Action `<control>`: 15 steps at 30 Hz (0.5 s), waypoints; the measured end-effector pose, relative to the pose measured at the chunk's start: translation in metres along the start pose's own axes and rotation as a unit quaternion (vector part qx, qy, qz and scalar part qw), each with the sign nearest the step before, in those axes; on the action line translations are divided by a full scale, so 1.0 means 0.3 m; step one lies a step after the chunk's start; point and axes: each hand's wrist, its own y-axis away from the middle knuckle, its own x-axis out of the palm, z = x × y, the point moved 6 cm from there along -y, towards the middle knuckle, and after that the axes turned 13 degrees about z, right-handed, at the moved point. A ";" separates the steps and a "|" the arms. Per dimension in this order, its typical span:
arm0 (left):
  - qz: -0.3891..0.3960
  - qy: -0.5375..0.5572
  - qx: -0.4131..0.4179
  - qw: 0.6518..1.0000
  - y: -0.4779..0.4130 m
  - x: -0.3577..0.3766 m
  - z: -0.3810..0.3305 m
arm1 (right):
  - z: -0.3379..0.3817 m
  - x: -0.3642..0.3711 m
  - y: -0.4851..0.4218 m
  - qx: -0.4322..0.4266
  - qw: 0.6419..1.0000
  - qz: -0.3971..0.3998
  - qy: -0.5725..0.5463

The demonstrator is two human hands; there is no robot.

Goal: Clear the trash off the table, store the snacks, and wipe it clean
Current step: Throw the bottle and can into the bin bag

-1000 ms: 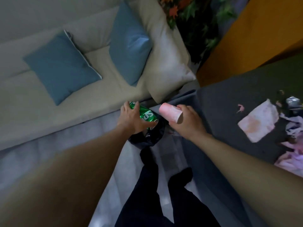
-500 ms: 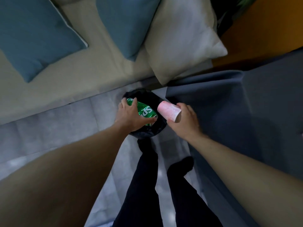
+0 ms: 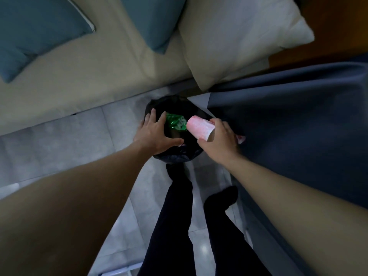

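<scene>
A small bin lined with a black bag (image 3: 175, 156) stands on the floor between the sofa and the table. A green soda can (image 3: 176, 122) is inside its mouth, blurred, apart from my fingers. My left hand (image 3: 157, 134) hovers over the bin's left side with fingers spread and holds nothing. My right hand (image 3: 221, 142) grips a pink paper cup (image 3: 200, 129) lying sideways over the bin's right edge. A scrap of pink paper (image 3: 241, 138) peeks out under that hand.
A dark blue cloth covers the table (image 3: 298, 126) on the right and hangs down its side. A beige sofa (image 3: 89, 76) with blue cushions (image 3: 29, 36) and a white pillow (image 3: 239, 36) fills the top. My legs in dark trousers (image 3: 179, 216) stand on grey tiles.
My left hand has let go of the green can, which has dropped into the bin. The view has tilted down and closer. The right hand still holds the pink cup.
</scene>
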 end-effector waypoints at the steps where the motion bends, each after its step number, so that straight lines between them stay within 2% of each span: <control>1: -0.006 -0.005 0.004 1.000 -0.001 0.000 0.008 | 0.005 0.010 -0.008 -0.003 1.000 0.006 -0.001; 8: -0.013 -0.038 0.016 0.999 0.021 -0.029 0.033 | 0.015 0.062 -0.029 -0.004 0.996 0.087 0.006; 15: -0.014 -0.059 0.033 0.998 0.099 -0.067 -0.023 | 0.017 0.002 0.063 -0.033 0.994 0.098 0.031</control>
